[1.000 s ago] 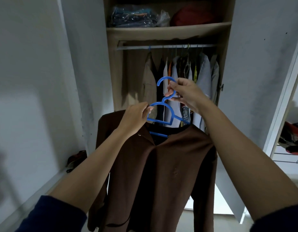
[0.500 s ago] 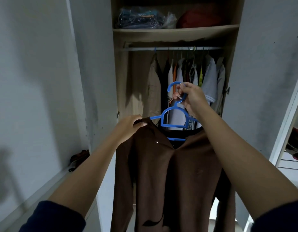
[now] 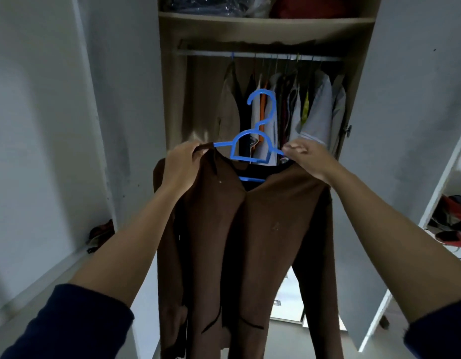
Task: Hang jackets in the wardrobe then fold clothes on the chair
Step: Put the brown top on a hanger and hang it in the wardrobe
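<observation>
A brown jacket hangs on a blue plastic hanger, held up in front of the open wardrobe. My left hand grips the jacket's left shoulder at the hanger's left arm. My right hand grips the right shoulder at the hanger's right arm. The hanger's hook stands free, below the wardrobe rail. Several garments hang on the rail's middle and right; its left stretch is bare.
The wardrobe's two white doors stand open on either side. A shelf above the rail holds bagged items. Shoes sit on a rack at the right and more lie low on the left.
My right hand let go of the hanger's hook and dropped to the jacket's right shoulder. The left hand stays at the left shoulder. The jacket now hangs straighter on the hanger.
</observation>
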The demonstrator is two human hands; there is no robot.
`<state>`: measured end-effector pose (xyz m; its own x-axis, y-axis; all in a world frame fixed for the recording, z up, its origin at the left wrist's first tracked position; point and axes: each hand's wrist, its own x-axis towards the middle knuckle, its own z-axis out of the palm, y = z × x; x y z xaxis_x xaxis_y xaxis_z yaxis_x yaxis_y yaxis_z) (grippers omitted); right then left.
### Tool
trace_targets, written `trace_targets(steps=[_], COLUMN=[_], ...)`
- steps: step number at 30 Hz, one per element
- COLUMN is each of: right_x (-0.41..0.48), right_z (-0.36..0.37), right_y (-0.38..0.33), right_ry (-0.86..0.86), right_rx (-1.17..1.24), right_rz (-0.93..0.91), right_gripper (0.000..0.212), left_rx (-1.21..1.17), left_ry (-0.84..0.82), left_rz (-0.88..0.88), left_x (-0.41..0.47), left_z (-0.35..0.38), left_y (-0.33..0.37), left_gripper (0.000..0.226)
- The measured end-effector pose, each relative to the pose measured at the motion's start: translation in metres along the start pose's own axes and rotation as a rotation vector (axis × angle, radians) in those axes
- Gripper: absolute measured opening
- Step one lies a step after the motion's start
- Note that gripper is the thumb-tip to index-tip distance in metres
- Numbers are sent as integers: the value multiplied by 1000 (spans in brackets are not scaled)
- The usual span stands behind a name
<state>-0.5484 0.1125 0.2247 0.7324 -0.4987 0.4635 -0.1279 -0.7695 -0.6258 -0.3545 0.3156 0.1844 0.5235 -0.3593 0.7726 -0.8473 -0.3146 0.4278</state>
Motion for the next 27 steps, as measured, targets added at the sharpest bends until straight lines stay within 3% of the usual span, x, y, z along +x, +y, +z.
trace_targets(steps=[5, 8, 12, 15, 20, 23, 25, 27], right_x=[18, 46, 92, 128, 213, 260, 286, 306], right_z=[26, 47, 69, 77, 73, 72, 77, 87], right_y=[42, 71, 98, 109, 118, 109, 100, 87], right_ry=[2, 154, 241, 237, 491, 610, 496, 227], right_rx=[-51, -1, -1, -12, 24, -154, -139, -19], right_rz=[32, 100, 252, 287, 323, 236, 59, -77], right_gripper=[31, 34, 25, 4, 24, 30, 29, 30], left_rx=[-1, -13, -35, -100, -192, -303, -359, -403], left_ry=[48, 74, 77, 75, 101, 77, 67, 55], left_rz=[-61, -120, -162, -170, -114, -112, -134, -173], left_x=[26, 47, 77, 106, 177, 224, 253, 275], left_z=[4, 13, 35, 56, 94, 117, 134, 151], left_y=[-36, -63, -89, -110, -126, -137, -151, -164], left_gripper=[23, 23, 24, 19, 16, 8, 7, 7])
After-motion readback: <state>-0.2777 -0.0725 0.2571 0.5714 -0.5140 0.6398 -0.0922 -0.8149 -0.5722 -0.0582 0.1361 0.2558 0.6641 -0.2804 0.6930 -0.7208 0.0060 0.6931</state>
